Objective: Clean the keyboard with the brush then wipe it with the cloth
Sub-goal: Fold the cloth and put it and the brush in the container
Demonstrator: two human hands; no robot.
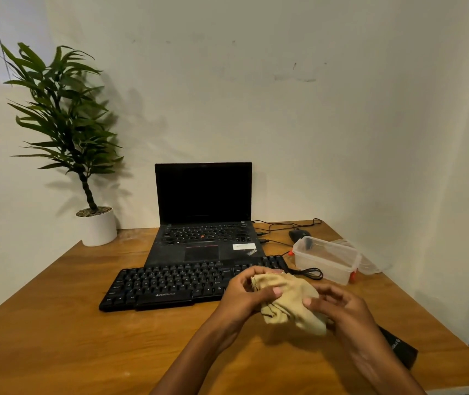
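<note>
Two hands are holding a crumpled beige fabric cloth (pixel 290 302) between them: the left hand (pixel 243 297) is curling its fingers round the top, and the right hand (pixel 344 309) is pinching the lower side, near the right end of the black plastic keyboard (pixel 170 283) lying on the brown wooden table (pixel 56 323).

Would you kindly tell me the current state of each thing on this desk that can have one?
Laptop: open, screen dark.
Keyboard: lying flat in front of the laptop.
Cloth: bunched up, held by both hands.
Left hand: grips the cloth.
Right hand: grips the cloth.
Plastic container: open, its lid off beside it.
Plant: upright in its white pot.
</note>
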